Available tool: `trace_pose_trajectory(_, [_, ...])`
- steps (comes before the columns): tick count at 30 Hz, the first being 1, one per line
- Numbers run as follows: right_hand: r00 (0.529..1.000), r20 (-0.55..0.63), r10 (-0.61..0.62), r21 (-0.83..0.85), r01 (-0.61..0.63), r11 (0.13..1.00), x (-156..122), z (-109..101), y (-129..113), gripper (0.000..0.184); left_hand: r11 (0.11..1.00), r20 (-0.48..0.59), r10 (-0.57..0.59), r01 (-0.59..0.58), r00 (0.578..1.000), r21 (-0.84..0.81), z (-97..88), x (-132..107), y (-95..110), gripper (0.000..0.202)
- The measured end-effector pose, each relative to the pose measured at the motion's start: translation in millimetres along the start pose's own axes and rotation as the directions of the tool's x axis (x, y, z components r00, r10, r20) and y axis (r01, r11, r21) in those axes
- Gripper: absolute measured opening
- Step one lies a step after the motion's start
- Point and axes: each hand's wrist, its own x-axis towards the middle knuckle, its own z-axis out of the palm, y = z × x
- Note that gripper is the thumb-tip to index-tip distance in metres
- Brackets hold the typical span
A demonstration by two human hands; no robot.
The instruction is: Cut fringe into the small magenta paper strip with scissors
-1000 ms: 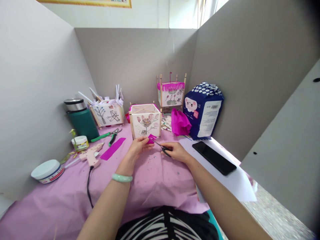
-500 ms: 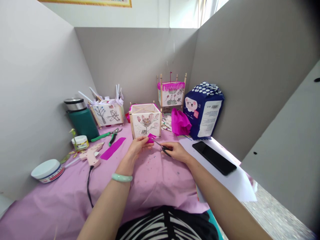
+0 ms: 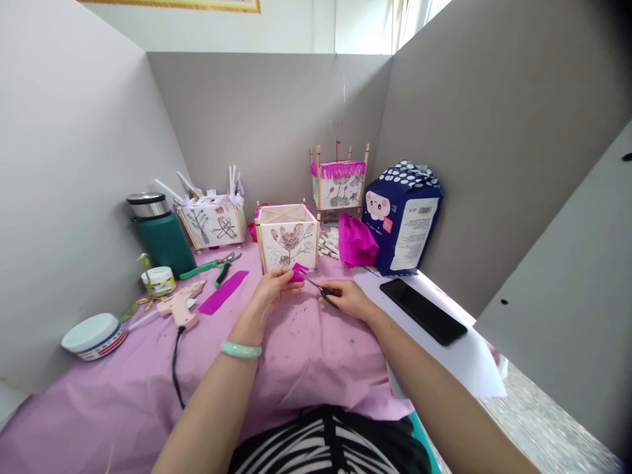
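Note:
Between the fingers of my left hand [image 3: 273, 288] is a small piece of magenta crepe paper [image 3: 297, 272] with slits along its far edge. My right hand [image 3: 348, 298] is closed on the black handles of a pair of scissors [image 3: 328, 296], whose blades reach left to the paper. Just behind the paper stands a box lantern [image 3: 289, 242] with a stick frame and a flower drawing on its front panel. A flat magenta paper strip [image 3: 224, 293] lies on the cloth to the left of my left hand.
Pruning shears [image 3: 210, 266], a pink glue gun [image 3: 180, 308], a bowl [image 3: 93, 337] and a green thermos [image 3: 162, 237] are on the left. Rightward are crumpled magenta paper [image 3: 356, 242], a blue package [image 3: 402, 220] and a black phone [image 3: 422, 311] on white paper. Grey partitions [image 3: 266, 118] surround the table.

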Motion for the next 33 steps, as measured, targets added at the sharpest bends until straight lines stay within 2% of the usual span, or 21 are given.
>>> trace_pose_trajectory(12, [1.000, -0.015, -0.005, -0.020, 0.005, 1.000, 0, 0, 2, 0.037, 1.000, -0.030, -0.003, 0.003, 1.000, -0.003, 0.0, 0, 1, 0.005])
trace_pose_trajectory(23, [0.999, 0.004, 0.038, -0.005, -0.038, 0.999, -1, -4, -6, 0.040, 0.994, -0.154, 0.009, -0.026, 0.988, -0.109, -5.2, 5, 6, 0.007])
trace_pose_trajectory(33, [1.000, 0.018, 0.023, -0.037, -0.022, 0.999, -1, -3, -10, 0.037, 0.997, -0.065, -0.007, 0.003, 0.998, -0.075, -0.4, 0, 4, 0.008])
